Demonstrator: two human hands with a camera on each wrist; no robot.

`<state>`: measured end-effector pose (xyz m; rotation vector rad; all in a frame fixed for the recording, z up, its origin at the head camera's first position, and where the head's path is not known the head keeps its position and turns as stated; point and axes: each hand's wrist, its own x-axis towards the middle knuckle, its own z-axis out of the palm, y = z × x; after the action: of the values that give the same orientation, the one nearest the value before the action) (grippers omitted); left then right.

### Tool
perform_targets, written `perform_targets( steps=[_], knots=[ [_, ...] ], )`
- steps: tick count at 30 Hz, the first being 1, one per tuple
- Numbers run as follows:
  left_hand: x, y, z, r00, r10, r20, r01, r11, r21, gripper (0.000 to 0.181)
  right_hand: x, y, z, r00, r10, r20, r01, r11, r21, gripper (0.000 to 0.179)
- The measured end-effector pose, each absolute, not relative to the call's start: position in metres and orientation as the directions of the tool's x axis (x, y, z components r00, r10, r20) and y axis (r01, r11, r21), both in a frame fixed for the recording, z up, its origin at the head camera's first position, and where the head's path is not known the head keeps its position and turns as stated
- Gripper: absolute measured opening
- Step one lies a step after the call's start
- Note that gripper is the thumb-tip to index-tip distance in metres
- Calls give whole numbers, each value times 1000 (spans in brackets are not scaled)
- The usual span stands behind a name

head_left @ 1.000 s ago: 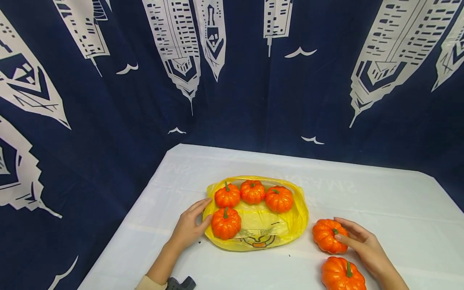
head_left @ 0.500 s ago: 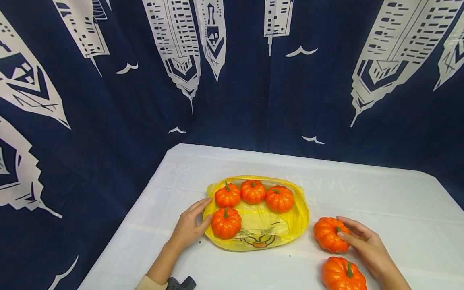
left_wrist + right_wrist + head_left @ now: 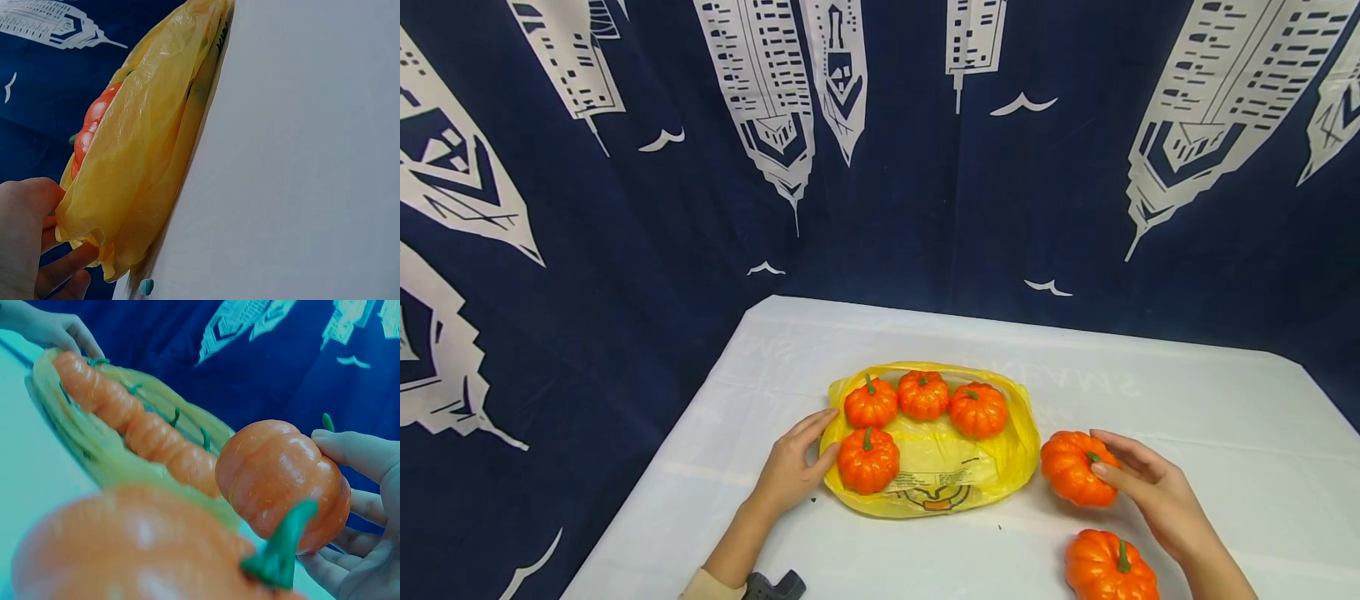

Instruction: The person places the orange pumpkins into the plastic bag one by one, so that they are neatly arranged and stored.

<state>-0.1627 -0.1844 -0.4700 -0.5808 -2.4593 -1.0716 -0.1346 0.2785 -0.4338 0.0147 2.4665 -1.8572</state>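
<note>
1. The held pumpkin (image 3: 1075, 471) has just come closer to the yellow bag (image 3: 1027, 454) and looks raised off the white tablecloth (image 3: 925, 557), so I'd judge the work in hand has gone from gripping to carrying
2. It sits just outside the bag's right rim; whether the two touch, I can't quite tell
3. It's a glossy orange, squat and deeply ribbed, with a short green stem beside the thumb
4. The right hand (image 3: 1159, 493), on the side away from the bag, has it between thumb and curved fingers, parted only by the pumpkin's own bulk
5. The left hand (image 3: 793, 467) rests against the bag's left rim, thumb and fingers well spread, with no clear pinch that I can see
6. Inside the bag sit four pumpkins (image 3: 922, 398), three along its far side and one at its near left
7. A loose pumpkin (image 3: 1101, 567) stands to the bag's near right, stem up
</note>
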Motion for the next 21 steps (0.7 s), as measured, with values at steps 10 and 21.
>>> perform_targets(
  steps=[10, 21],
  knots=[
    [-163, -184, -470, -837, 214, 504, 516, 615, 596, 47, -136, 253, -408, -997, -73, -19, 4, 200, -980, 43],
    [-162, -184, -468, -838, 212, 503, 514, 619, 594, 48, -132, 216, -387, -994, -112, -9, -8, 153, -988, 43]
  ],
)
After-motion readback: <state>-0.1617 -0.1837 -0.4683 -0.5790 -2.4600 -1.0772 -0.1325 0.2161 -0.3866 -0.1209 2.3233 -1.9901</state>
